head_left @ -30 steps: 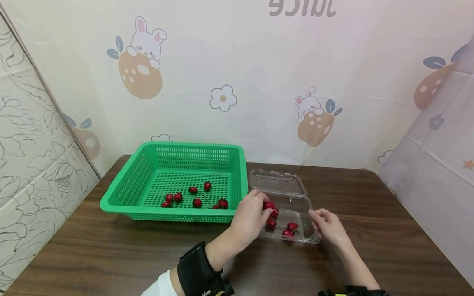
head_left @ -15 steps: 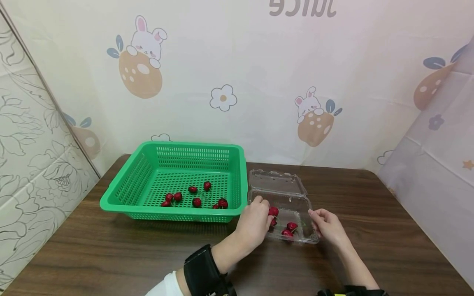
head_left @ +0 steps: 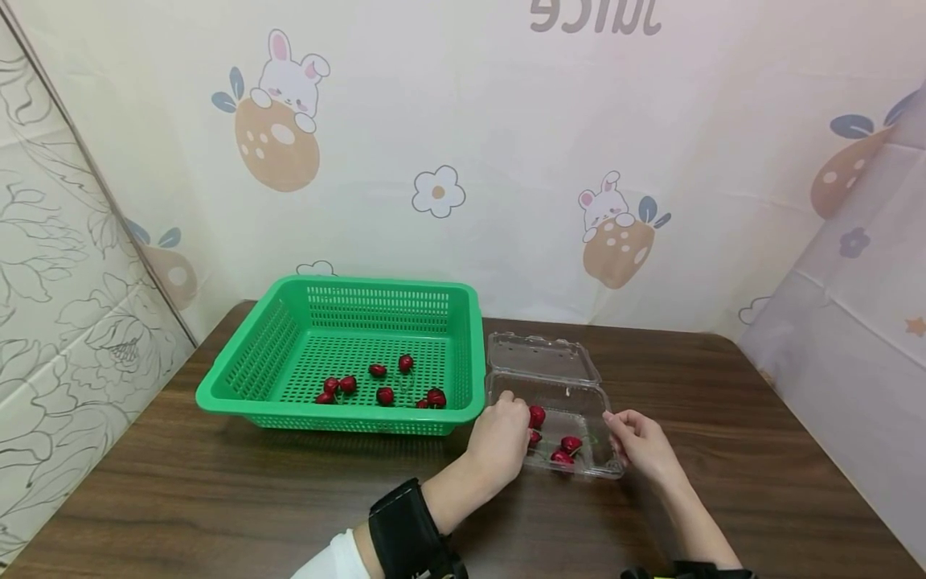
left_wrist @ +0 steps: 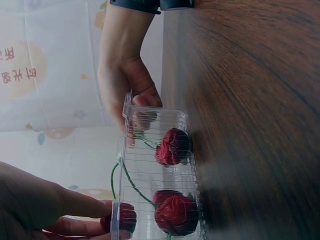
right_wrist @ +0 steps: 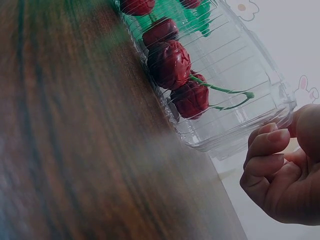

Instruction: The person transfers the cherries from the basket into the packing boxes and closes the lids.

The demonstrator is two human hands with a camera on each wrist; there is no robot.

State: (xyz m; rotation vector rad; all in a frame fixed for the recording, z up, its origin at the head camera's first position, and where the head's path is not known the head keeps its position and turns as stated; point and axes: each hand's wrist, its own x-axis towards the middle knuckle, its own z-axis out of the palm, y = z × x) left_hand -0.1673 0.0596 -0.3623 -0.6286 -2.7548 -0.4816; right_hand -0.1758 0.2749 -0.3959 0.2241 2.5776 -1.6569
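Observation:
My left hand (head_left: 499,442) is lowered over the left part of a clear plastic clamshell box (head_left: 606,465). In the left wrist view its fingers pinch a dark red cherry (left_wrist: 128,219) just inside the box's rim; the head view hides the fingertips. Several other cherries (head_left: 571,444) with green stems lie on the box's floor. My right hand (head_left: 642,446) pinches the box's right rim between thumb and curled fingers, which the right wrist view shows from the side. The box's lid (head_left: 544,358) is folded back, away from me.
A green perforated basket (head_left: 347,418) stands just left of the box, with several cherries (head_left: 385,396) scattered inside. Both sit on a dark wood-grain table (head_left: 253,498). A printed cloth (head_left: 506,241) hangs behind the table.
My left hand has moved slightly down and toward me at the box's left side, now hiding more of the cherries there. The right hand keeps its hold on the rim.

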